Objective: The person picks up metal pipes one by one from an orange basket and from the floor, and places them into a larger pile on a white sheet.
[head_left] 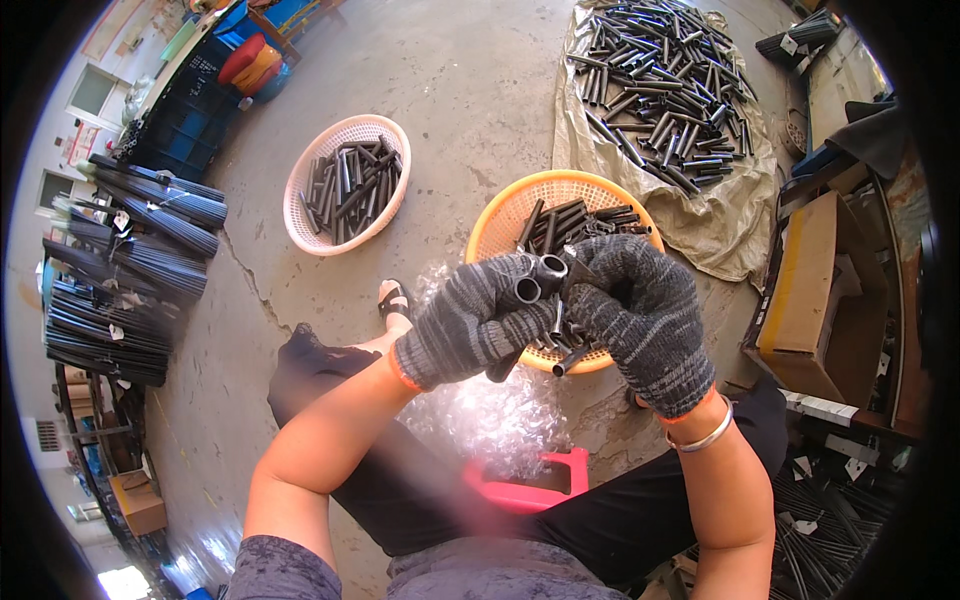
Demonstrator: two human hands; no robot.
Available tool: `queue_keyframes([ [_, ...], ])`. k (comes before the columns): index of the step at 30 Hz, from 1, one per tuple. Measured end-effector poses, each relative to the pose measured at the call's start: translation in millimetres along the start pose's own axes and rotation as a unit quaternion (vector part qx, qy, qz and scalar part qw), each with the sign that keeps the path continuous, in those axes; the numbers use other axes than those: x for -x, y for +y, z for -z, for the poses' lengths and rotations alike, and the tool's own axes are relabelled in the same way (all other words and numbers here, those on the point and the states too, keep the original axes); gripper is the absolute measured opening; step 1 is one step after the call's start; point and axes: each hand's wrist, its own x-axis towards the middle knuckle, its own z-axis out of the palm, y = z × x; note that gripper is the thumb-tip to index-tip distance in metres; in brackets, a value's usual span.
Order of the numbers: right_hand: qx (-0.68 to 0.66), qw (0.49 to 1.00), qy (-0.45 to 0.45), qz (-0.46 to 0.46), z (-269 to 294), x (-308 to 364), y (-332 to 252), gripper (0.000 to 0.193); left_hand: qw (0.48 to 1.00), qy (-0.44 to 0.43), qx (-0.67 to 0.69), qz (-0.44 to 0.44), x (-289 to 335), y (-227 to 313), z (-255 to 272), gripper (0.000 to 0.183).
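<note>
Both hands wear grey knitted gloves and meet over the orange basket [510, 205]. My left hand [470, 325] grips a short black tube [518, 296] with its open end toward me. My right hand [640, 320] holds a second black tube [551, 268] pressed against the first one. More short black tubes [575, 222] lie in the orange basket just behind and under my hands.
A white basket [300, 205] of black tubes sits to the left on the concrete floor. A heap of tubes [660, 85] lies on a sheet at the back. Bundled long rods [130, 260] are stacked far left, cardboard boxes [815, 290] at right. Clear plastic wrap [490, 415] and a pink stool [530, 490] lie between my legs.
</note>
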Motion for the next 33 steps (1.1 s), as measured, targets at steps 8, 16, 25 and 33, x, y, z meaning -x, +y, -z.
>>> queue_keyframes([
  [8, 0.023, 0.999, -0.017, 0.042, 2, 3, 1, 0.016, 0.949, 0.038, -0.248, -0.192, -10, 0, 7, 0.031],
  [16, 0.103, 0.989, 0.039, 0.095, -7, 3, 9, 0.016, 0.909, 0.083, -0.324, -0.249, -12, -3, -3, 0.021],
  [25, 0.144, 0.977, 0.022, 0.154, -1, 0, 9, 0.018, 0.915, 0.019, -0.301, -0.269, -12, -6, -1, 0.028],
  [33, 0.162, 0.968, 0.049, 0.186, 6, -7, 5, 0.014, 0.965, -0.221, -0.008, 0.143, -10, 14, 13, 0.020],
])
